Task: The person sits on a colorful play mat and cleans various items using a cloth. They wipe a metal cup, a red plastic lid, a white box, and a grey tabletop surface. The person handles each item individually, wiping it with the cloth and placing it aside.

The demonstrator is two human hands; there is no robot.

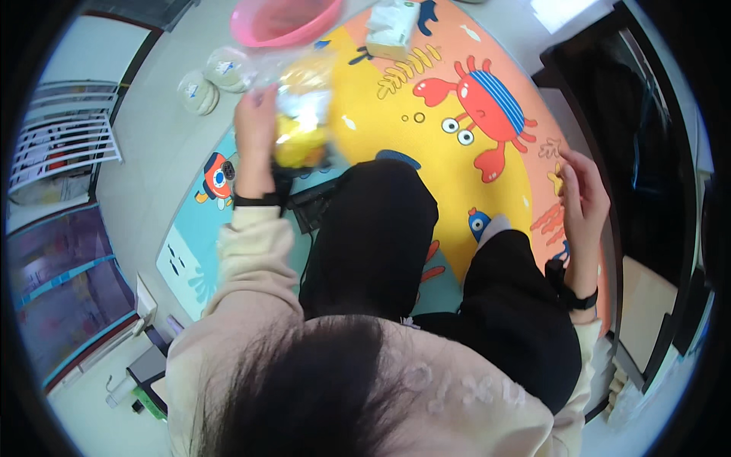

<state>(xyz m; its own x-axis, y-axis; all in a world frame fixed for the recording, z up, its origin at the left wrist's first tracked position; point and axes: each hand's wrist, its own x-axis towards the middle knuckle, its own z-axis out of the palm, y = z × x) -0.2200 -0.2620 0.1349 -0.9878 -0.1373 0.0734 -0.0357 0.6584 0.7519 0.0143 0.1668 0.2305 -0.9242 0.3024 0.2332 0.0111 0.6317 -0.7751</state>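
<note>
My left hand (256, 134) grips the left edge of a clear plastic bag (302, 111) with yellow and orange things in it; its contents are blurred. The bag hangs over the left part of a colourful play mat (365, 123) printed with sea animals. My right hand (585, 194) is raised over the right edge of the mat, fingers bent and apart, with nothing seen in it. Both wrists wear black bands. A dark keyboard-like object (311, 208) lies beside my knee, partly hidden by it.
A pink plastic basin (285, 28) stands at the far side. A tissue pack (393, 28) lies on the mat's far end. Round pale packets (198, 93) rest on the floor at left, near a white rack (68, 134). Dark furniture (639, 143) borders the right.
</note>
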